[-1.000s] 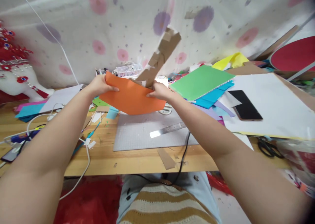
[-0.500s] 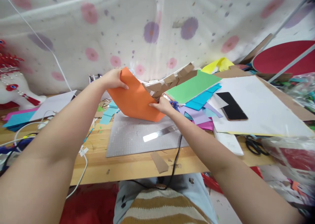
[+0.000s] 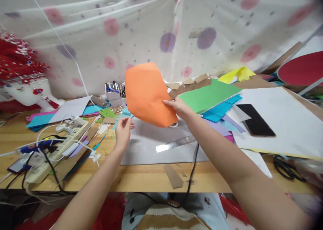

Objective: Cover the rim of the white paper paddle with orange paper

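The left hand (image 3: 123, 131) had released the orange sheet (image 3: 146, 90), now just beyond its loosely curled fingers; only the right hand's (image 3: 181, 108) fingers pinched it.

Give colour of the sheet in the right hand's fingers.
Plain orange; the sheet shows best in the head view, the only one now.

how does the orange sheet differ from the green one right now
The orange sheet is held up in the right hand, while the green sheet lies over blue paper. The orange sheet is tilted up steeply; the green sheet is nearly flat. The orange sheet has a curved lower edge, the green sheet straight visible edges. Both look plain.
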The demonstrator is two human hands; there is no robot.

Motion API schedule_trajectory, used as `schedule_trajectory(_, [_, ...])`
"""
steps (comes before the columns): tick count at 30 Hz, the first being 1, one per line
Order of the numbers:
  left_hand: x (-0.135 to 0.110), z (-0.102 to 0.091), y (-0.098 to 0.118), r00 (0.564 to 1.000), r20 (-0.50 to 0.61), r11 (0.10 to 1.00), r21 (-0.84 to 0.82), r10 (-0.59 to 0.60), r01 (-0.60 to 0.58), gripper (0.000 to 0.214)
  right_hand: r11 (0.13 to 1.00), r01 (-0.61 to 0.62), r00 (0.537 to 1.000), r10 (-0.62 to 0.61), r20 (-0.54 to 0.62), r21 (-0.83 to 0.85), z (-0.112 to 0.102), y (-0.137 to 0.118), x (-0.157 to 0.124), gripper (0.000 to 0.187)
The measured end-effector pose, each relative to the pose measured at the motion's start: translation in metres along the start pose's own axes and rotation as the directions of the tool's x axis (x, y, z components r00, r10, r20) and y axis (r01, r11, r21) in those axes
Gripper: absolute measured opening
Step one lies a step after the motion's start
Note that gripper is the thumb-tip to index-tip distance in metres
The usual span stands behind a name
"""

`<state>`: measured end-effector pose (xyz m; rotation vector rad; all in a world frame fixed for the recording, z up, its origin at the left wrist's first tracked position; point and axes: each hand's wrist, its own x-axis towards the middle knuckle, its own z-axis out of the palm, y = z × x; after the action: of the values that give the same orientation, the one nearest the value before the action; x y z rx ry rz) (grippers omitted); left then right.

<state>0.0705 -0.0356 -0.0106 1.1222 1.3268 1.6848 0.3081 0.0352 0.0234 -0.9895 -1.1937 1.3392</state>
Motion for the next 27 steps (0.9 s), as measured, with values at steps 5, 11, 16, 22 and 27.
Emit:
schedule_trajectory(5, [-0.013,0.002,-0.012,0.968,0.080,0.967,-0.079,-0.237,0.243,0.041,0.979,-0.188,0.980,0.192,-0.043,0.078,0.013,0.006,0.002,0.027])
schedule_trajectory(11, [0.001,0.001,-0.005,0.945,0.052,0.940,-0.103,-0.322,0.326,0.039,0.976,-0.188,0.982,0.188,0.008,0.113,0.022,0.024,0.002,0.038])
schedule_trajectory(16, [0.007,-0.002,-0.020,0.926,0.036,0.906,-0.197,-0.376,0.375,0.023,0.992,-0.119,0.990,0.115,0.084,0.040,0.027,0.037,-0.003,0.041])
schedule_trajectory(22, [0.005,-0.009,-0.035,0.910,0.127,0.861,-0.296,-0.395,0.415,0.014,0.994,-0.114,0.982,0.113,0.154,-0.008,0.029,0.043,-0.009,0.047])
schedule_trajectory(27, [0.003,-0.013,-0.039,0.908,0.163,0.848,-0.326,-0.385,0.418,0.014,0.991,-0.132,0.980,0.126,0.155,0.023,0.030,0.043,-0.014,0.042])
